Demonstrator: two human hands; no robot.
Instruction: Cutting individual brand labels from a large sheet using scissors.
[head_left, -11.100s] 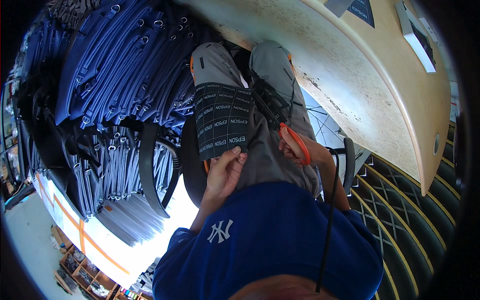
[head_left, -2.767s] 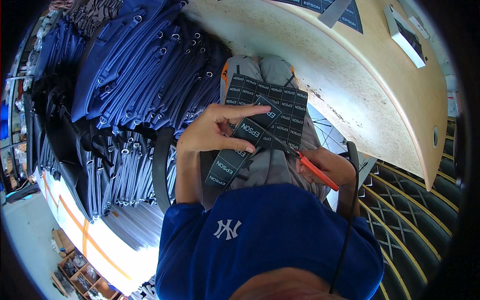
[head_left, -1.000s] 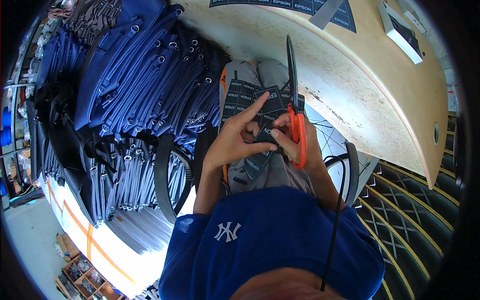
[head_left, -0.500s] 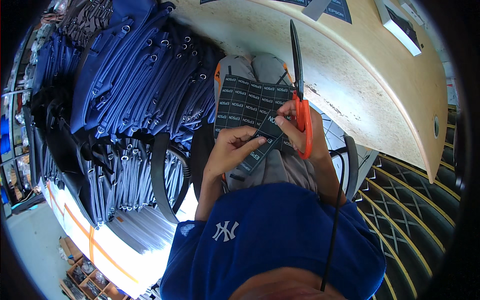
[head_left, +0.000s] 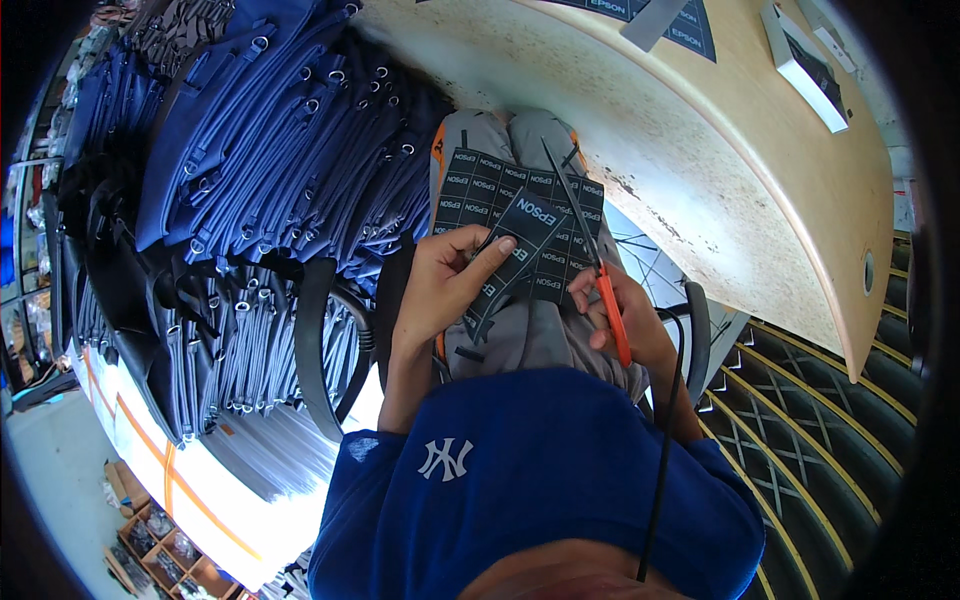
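Note:
My left hand (head_left: 447,275) pinches a dark strip of printed labels (head_left: 533,216) between thumb and fingers, holding it slanted over my lap. Beneath the strip, a larger dark sheet printed in a grid of labels (head_left: 480,180) lies across my thighs. In my right hand (head_left: 625,318) is a pair of scissors (head_left: 612,315) with red-orange handles and long dark blades. The blades point away from me and pass over the sheet's right part, to the right of the strip. Their handles partly hide my right fingers.
Stacks of blue straps with metal rings (head_left: 290,150) fill the left side, with more dark straps (head_left: 250,340) below. A curved pale tabletop (head_left: 740,190) spans the far right, holding a white box (head_left: 808,75) and another label sheet (head_left: 690,30). Chair armrests (head_left: 318,350) flank me.
My right hand has let go of the strip and drawn back toward me, bringing the scissors lower. The strip, now in my left hand alone, has shifted slightly away from me and left.

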